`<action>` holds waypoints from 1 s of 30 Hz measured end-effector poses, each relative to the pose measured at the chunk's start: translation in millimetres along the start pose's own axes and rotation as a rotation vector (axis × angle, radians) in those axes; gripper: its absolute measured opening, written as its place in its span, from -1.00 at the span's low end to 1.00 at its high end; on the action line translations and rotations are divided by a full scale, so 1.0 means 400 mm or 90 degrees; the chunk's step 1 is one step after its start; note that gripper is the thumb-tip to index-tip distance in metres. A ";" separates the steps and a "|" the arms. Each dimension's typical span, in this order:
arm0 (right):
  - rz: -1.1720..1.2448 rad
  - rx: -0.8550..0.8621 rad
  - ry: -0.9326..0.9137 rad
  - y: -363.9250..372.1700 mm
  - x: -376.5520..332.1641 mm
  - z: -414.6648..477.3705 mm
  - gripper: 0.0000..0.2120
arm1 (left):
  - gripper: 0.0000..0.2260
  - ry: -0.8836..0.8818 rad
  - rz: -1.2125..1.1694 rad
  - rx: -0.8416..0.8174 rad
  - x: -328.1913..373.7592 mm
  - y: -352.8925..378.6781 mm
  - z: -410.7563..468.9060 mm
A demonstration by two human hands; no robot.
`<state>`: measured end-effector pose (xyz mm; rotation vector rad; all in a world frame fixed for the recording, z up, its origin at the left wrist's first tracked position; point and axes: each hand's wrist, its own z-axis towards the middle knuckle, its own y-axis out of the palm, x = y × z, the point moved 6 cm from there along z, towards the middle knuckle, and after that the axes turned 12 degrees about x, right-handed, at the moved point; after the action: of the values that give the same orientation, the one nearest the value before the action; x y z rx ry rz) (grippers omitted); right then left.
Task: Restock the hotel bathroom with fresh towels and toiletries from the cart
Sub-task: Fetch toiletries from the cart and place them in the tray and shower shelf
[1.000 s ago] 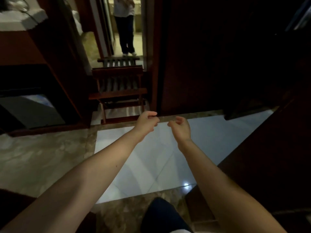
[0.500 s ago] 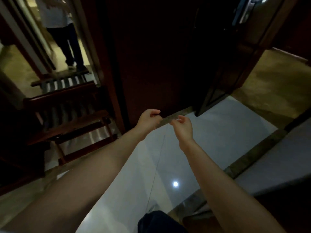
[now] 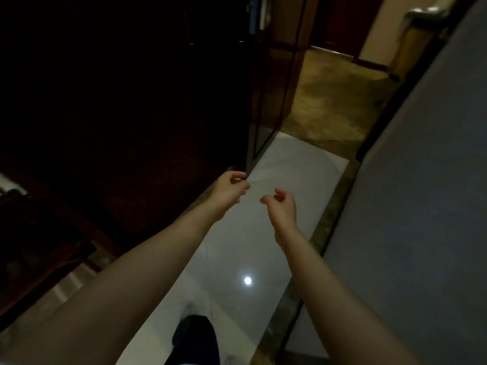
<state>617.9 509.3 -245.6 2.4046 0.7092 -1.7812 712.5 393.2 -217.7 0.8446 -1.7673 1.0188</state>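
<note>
Left hand [image 3: 229, 189] and right hand [image 3: 281, 206], centre frame: both hands empty, fingers loosely curled, near each other but apart. Glossy white tiled floor [image 3: 295, 167] below; dark wooden panel [image 3: 131, 101] upper left; tan carpet [image 3: 332, 101] upper right. Towels, toiletries and cart out of view. Judged: nothing carried, restocking still ahead. No legible writing.

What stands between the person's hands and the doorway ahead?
Nothing visible. Left hand and right hand hold nothing above pale floor tiles leading to the doorway; the door stands open leftward.
</note>
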 end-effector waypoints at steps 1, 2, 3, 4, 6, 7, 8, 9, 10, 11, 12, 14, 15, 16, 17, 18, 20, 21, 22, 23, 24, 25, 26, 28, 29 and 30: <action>0.006 0.029 0.008 -0.015 -0.001 0.033 -0.47 | -0.70 0.005 0.003 -0.024 0.015 0.035 0.025; 0.015 0.060 0.014 -0.033 -0.004 0.069 -0.47 | -0.71 0.006 0.008 -0.050 0.029 0.072 0.052; 0.023 0.089 0.018 -0.049 -0.012 0.104 -0.48 | -0.71 0.007 0.011 -0.072 0.042 0.106 0.080; 0.032 0.116 0.020 -0.063 -0.022 0.142 -0.48 | -0.72 0.007 0.015 -0.095 0.057 0.142 0.113; 0.047 0.152 0.024 -0.076 -0.049 0.214 -0.47 | -0.74 0.017 0.025 -0.130 0.090 0.199 0.173; 0.052 0.169 0.025 -0.076 -0.066 0.253 -0.47 | -0.75 0.025 0.029 -0.147 0.110 0.228 0.211; 0.057 0.186 0.026 -0.074 -0.087 0.291 -0.47 | -0.75 0.032 0.032 -0.163 0.133 0.254 0.250; 0.066 0.200 0.028 -0.068 -0.111 0.329 -0.46 | -0.74 0.042 0.034 -0.182 0.158 0.281 0.289; 0.076 0.212 0.028 -0.061 -0.135 0.369 -0.46 | -0.74 0.053 0.036 -0.202 0.184 0.307 0.330; 0.088 0.223 0.026 -0.054 -0.165 0.411 -0.46 | -0.74 0.064 0.038 -0.221 0.214 0.335 0.373; 0.095 0.233 0.023 -0.047 -0.195 0.450 -0.45 | -0.74 0.074 0.041 -0.237 0.244 0.360 0.417; 0.103 0.251 0.018 -0.032 -0.256 0.522 -0.44 | -0.75 0.088 0.048 -0.261 0.303 0.403 0.505; 0.106 0.261 0.016 -0.023 -0.286 0.560 -0.43 | -0.76 0.096 0.053 -0.271 0.331 0.423 0.552; 0.105 0.269 0.015 -0.016 -0.313 0.589 -0.42 | -0.76 0.105 0.060 -0.278 0.351 0.440 0.591; 0.105 0.275 0.012 -0.009 -0.341 0.621 -0.42 | -0.76 0.112 0.067 -0.286 0.372 0.457 0.630; 0.104 0.281 0.013 0.000 -0.367 0.658 -0.42 | -0.75 0.117 0.075 -0.295 0.393 0.476 0.672; 0.099 0.285 0.019 0.006 -0.401 0.710 -0.41 | -0.74 0.116 0.083 -0.303 0.417 0.502 0.732; 0.098 0.288 0.021 0.007 -0.414 0.740 -0.40 | -0.74 0.115 0.082 -0.305 0.428 0.521 0.762; 0.096 0.290 0.023 0.008 -0.424 0.767 -0.40 | -0.74 0.115 0.080 -0.307 0.439 0.538 0.787; 0.097 0.291 0.024 0.008 -0.435 0.802 -0.39 | -0.73 0.114 0.080 -0.311 0.451 0.560 0.814; 0.095 0.293 0.029 0.008 -0.445 0.837 -0.39 | -0.71 0.112 0.080 -0.317 0.463 0.585 0.839; 0.093 0.296 0.033 0.009 -0.453 0.876 -0.39 | -0.70 0.111 0.081 -0.323 0.474 0.611 0.864; 0.089 0.298 0.036 0.010 -0.461 0.916 -0.40 | -0.69 0.110 0.082 -0.328 0.486 0.640 0.889; 0.080 0.304 0.039 0.008 -0.474 1.008 -0.40 | -0.68 0.109 0.083 -0.330 0.510 0.707 0.942; 0.073 0.303 0.038 0.005 -0.483 1.056 -0.40 | -0.68 0.108 0.081 -0.331 0.524 0.741 0.969; 0.068 0.300 0.037 0.000 -0.494 1.108 -0.40 | -0.67 0.104 0.077 -0.330 0.540 0.779 0.998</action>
<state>179.5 304.3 -209.2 2.7199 0.1657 -2.0247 222.4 142.8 -207.7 0.3245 -1.8362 0.6322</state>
